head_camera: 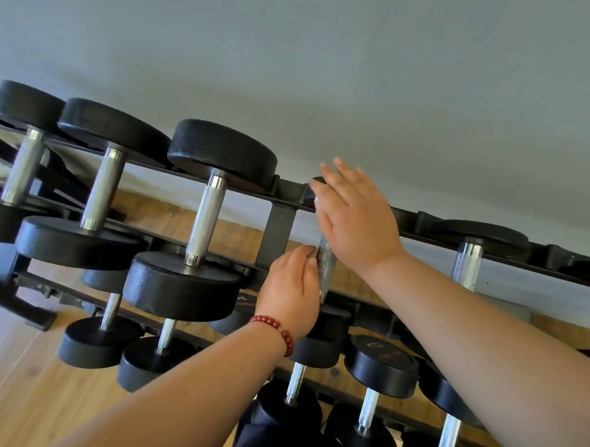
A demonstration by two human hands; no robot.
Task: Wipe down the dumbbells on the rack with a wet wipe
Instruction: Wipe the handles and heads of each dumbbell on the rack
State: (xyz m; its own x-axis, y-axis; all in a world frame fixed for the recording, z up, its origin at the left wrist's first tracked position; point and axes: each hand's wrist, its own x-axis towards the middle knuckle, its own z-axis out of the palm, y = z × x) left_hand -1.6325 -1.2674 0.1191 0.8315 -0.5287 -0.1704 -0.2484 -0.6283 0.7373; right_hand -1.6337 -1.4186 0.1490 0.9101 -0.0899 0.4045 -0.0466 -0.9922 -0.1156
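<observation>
Left hand (290, 291): nearest, fingers curled round the dumbbell (326, 269) handle from its left.
Dumbbell: top tier of the rack (279, 229), across both rails, long axis near-to-far, far head toward the wall (396, 92).
Right hand (355, 216): beyond, flat, straight fingers laid over that far head.
Neighbours: bigger dumbbells (198, 218) alongside, leftward.

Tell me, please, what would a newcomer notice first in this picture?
Two bare hands meet in the middle on one dumbbell in the top row of the rack: the right hand lies flat over its far end, the left hand, with a red bead bracelet, touches its metal handle. To the left sit bigger black dumbbells.
</observation>
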